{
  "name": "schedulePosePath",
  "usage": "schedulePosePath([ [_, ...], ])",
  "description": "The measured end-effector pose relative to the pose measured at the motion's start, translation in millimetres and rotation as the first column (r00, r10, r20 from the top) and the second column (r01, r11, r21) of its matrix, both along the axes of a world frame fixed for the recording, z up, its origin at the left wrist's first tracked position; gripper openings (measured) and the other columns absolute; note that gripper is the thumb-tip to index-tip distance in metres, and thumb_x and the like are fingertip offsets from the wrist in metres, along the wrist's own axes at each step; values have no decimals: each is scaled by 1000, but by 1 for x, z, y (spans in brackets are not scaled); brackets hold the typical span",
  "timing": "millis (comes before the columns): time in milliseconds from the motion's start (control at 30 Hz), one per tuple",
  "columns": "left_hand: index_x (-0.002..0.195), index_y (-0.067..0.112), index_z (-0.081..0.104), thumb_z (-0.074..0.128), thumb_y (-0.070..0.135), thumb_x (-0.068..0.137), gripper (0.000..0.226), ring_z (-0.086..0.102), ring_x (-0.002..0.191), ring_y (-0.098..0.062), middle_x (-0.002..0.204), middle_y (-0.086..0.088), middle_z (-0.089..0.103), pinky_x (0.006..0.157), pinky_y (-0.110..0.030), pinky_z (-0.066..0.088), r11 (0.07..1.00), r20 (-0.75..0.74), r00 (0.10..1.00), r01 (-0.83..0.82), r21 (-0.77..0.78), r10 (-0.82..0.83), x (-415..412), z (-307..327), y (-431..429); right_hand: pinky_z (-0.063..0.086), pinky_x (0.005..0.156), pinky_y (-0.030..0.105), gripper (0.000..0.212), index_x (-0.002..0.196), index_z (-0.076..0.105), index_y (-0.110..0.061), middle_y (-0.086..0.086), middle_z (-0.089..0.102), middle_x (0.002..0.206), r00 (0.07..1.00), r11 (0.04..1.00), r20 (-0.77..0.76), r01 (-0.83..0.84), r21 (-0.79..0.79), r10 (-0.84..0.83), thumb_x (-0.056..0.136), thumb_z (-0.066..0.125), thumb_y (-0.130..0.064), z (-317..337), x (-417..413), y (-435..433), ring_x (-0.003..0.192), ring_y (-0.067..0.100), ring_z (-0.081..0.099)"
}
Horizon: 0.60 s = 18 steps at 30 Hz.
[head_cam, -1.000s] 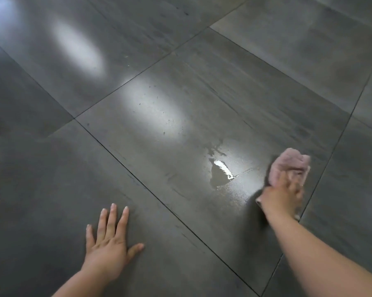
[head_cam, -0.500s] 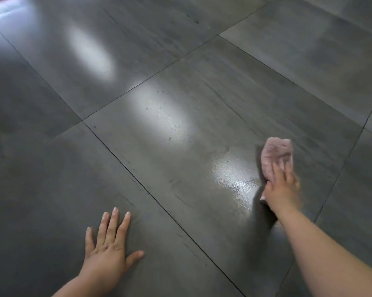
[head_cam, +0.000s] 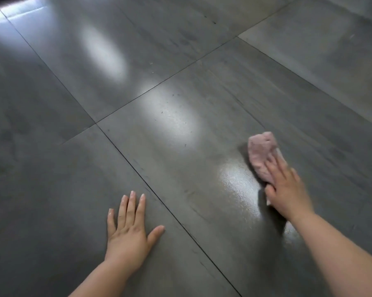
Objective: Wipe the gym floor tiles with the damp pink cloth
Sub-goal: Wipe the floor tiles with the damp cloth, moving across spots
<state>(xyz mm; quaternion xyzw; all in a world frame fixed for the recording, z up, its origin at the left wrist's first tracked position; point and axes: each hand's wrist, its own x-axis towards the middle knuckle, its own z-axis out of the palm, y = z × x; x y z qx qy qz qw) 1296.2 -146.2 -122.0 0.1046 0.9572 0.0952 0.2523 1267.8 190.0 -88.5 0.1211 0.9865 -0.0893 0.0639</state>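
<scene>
Head view: right hand [head_cam: 287, 189] pressed flat-fingered on the soft, limp pink cloth [head_cam: 261, 156]; left hand [head_cam: 128, 230] lay splayed, empty. Hold it bunched under the palm.

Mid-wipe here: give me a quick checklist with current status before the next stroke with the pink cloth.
1. Right hand pressing flat on pink cloth: ok.
2. Cloth in contact with the floor tile: ok.
3. Left hand braced flat on the neighbouring tile, across the grout line from the wiping path: ok.
4. Wet sheen left of the cloth spread thin, no standing puddle: ok.
5. Small dark specks on the far part of the tile cleaned: not ok.
6. Cloth still damp enough: cannot tell.
</scene>
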Motion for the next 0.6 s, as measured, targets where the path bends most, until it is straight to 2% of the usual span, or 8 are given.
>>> schedulePosePath([
  [100,125,9,44,2,63,85,79,-13,143,-15,122,-12,63,114,-31,-11,998,-36,999,16,58,-14,0,-7,-5,17,113,39,61,145,24,-13,6,6,158,884,879,32,467,-96,-466,86,35,-24,13,-16,15,140,36,16],
  [167,125,9,45,1,64,84,81,-14,143,-16,121,-12,62,114,-31,-10,998,-15,999,51,46,-50,-1,-8,-7,12,115,38,60,146,18,-14,8,2,158,843,840,79,538,-78,-532,90,41,-17,12,-35,-14,142,35,9],
  [233,124,9,46,2,66,83,83,-12,143,-15,121,-12,62,114,-30,-10,997,-56,997,63,38,-61,0,-9,-9,8,116,37,64,147,12,-17,8,2,158,908,904,60,419,-82,-415,91,42,-19,6,-53,-53,144,30,4],
  [333,124,10,47,0,68,81,86,-13,143,-14,121,-10,62,114,-29,-10,1000,-103,994,23,19,-21,-2,-9,-6,10,117,33,62,146,20,-22,7,12,157,998,996,-69,-19,-90,13,90,47,-25,-1,-64,-125,144,22,10],
  [400,124,10,46,-1,69,80,87,-15,143,-12,120,-11,64,114,-28,-11,1000,-85,996,3,9,-2,-2,-9,-6,23,113,31,55,137,41,-24,7,29,152,947,960,-188,-276,-57,261,84,54,-24,-3,-65,-155,139,22,28],
  [467,124,10,45,-1,69,80,87,-16,142,-12,120,-12,64,113,-27,-11,1000,-84,996,-1,-13,0,-2,-7,-6,22,114,34,55,137,40,-25,5,26,153,908,902,-72,-417,-106,412,83,48,-18,-3,-63,-149,139,24,26],
  [567,125,11,45,-2,69,80,87,-16,142,-11,121,-13,64,113,-27,-12,998,-68,998,-10,-57,6,0,-8,-5,49,92,34,59,121,60,-19,8,54,135,946,948,-68,-318,-13,317,66,38,-22,-5,-58,-93,120,23,51],
  [600,128,12,43,-3,71,78,90,-18,141,-10,125,-14,60,113,-26,-15,998,-56,998,-26,-59,23,0,-5,-3,46,96,30,57,126,55,-19,7,48,141,982,982,-23,-188,-2,188,71,40,-20,-3,-52,-71,124,23,48],
])
